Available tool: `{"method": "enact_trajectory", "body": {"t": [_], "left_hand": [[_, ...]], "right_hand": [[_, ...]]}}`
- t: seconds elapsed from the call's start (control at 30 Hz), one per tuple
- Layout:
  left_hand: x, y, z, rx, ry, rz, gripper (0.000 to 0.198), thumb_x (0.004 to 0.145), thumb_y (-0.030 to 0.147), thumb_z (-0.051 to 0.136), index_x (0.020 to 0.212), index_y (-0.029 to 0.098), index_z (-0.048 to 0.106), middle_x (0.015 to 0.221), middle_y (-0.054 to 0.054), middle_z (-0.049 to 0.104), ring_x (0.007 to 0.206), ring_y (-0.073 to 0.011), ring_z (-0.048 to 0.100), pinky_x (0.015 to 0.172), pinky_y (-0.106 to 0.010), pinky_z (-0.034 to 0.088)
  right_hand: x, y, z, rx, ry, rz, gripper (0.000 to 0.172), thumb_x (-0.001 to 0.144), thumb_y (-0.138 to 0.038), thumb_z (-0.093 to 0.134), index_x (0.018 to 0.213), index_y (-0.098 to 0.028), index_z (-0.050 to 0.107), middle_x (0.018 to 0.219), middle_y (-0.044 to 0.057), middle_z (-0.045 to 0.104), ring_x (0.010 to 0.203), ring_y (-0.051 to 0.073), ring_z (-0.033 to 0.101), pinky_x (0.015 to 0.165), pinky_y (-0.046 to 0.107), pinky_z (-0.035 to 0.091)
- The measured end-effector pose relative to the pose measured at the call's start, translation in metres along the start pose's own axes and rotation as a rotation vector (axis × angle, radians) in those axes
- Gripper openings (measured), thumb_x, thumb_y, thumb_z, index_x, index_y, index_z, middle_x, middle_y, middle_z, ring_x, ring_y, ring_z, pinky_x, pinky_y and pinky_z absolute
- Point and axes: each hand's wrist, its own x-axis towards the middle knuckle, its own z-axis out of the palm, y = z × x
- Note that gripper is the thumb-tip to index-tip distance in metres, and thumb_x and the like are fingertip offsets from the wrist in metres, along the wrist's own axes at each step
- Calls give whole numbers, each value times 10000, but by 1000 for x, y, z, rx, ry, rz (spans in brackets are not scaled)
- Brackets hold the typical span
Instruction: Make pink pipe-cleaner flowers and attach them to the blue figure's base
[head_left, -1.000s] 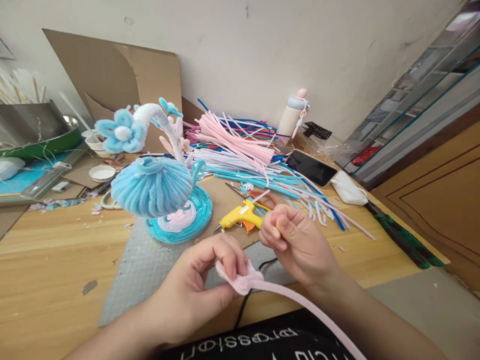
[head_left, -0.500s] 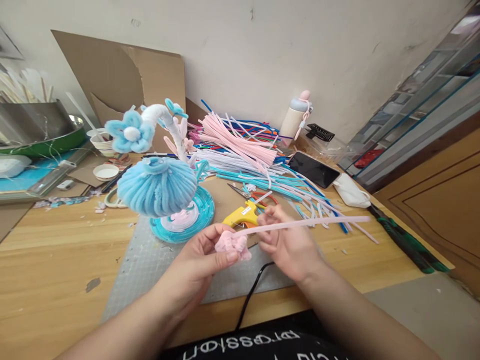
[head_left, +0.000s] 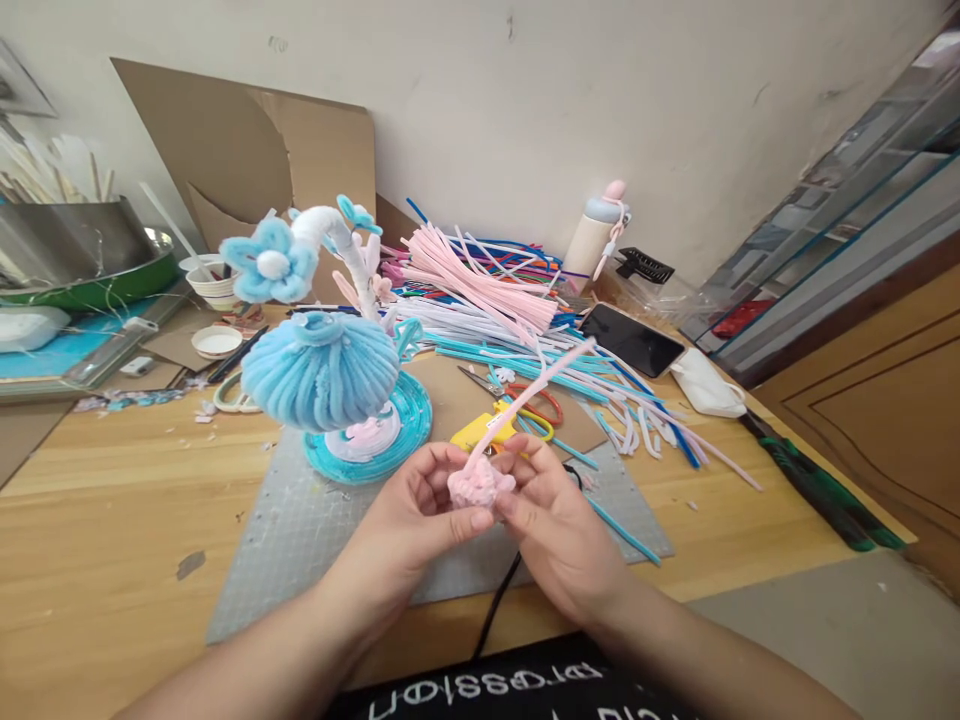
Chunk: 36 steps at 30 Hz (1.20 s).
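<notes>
Between both hands is a small pink pipe-cleaner flower (head_left: 474, 486), a bunched cluster of loops. One long pink pipe cleaner (head_left: 534, 388) sticks up from it, slanting to the upper right. My left hand (head_left: 409, 510) pinches the cluster from the left, thumb in front. The thumb and fingers of my right hand (head_left: 559, 525) are closed on its right side. Just behind the hands lies a yellow glue gun (head_left: 480, 428), partly hidden. To the left stands a blue pipe-cleaner lamp shape (head_left: 319, 370) on a round turquoise base (head_left: 412, 425), with a blue flower (head_left: 270, 262) on its curved white stem.
A grey cutting mat (head_left: 262, 560) lies under the hands. Behind are piled pink pipe cleaners (head_left: 480, 280), red-handled scissors (head_left: 536, 400), a phone (head_left: 632, 338) and a bottle (head_left: 592, 235). Green-and-black-handled pliers (head_left: 825, 490) rest at the right edge. A black cord (head_left: 495, 605) runs below the hands.
My right hand has moved left and closed on the pink flower beside my left hand. The long pipe cleaner has swung from nearly level to slanting upward. The view shifted slightly.
</notes>
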Motion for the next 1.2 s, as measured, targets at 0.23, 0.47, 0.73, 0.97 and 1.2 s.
{"method": "enact_trajectory", "body": {"t": [0.23, 0.47, 0.73, 0.97, 1.2], "left_hand": [[2, 0, -5, -62, 67, -103, 274, 771, 399, 681, 825, 131, 649, 806, -34, 636, 722, -105, 564, 656, -218, 455], [2, 2, -8, 79, 21, -90, 224, 728, 342, 730, 732, 130, 654, 729, -26, 652, 690, -108, 558, 682, -232, 426], [1, 4, -9, 80, -23, -96, 203, 736, 312, 719, 751, 126, 639, 757, -32, 628, 716, -112, 550, 691, -231, 428], [-1, 8, -3, 8, -37, 1, 187, 773, 315, 680, 862, 157, 630, 791, -13, 621, 696, -102, 581, 656, -213, 468], [-2, 5, -2, 177, 30, 248, 67, 740, 191, 721, 737, 173, 657, 722, 16, 643, 683, -89, 609, 659, -190, 493]], "right_hand": [[0, -5, -1, 78, 26, -40, 339, 770, -159, 671, 1042, -271, 503, 893, -15, 553, 844, 127, 547, 765, 268, 460], [-1, -2, -4, 45, -6, -43, 345, 772, -151, 675, 1050, -263, 506, 909, -20, 585, 838, 109, 558, 771, 245, 455], [0, -3, -7, 29, -37, -45, 382, 778, -121, 666, 1078, -270, 480, 905, -25, 603, 831, 101, 569, 775, 246, 457], [-2, -6, -3, -10, -70, -104, 395, 783, -127, 663, 1088, -283, 467, 882, -32, 591, 795, 99, 555, 716, 240, 461], [-5, -4, -2, -79, -73, -180, 394, 789, -122, 661, 1082, -307, 473, 882, -45, 582, 806, 93, 562, 741, 244, 468]]}}
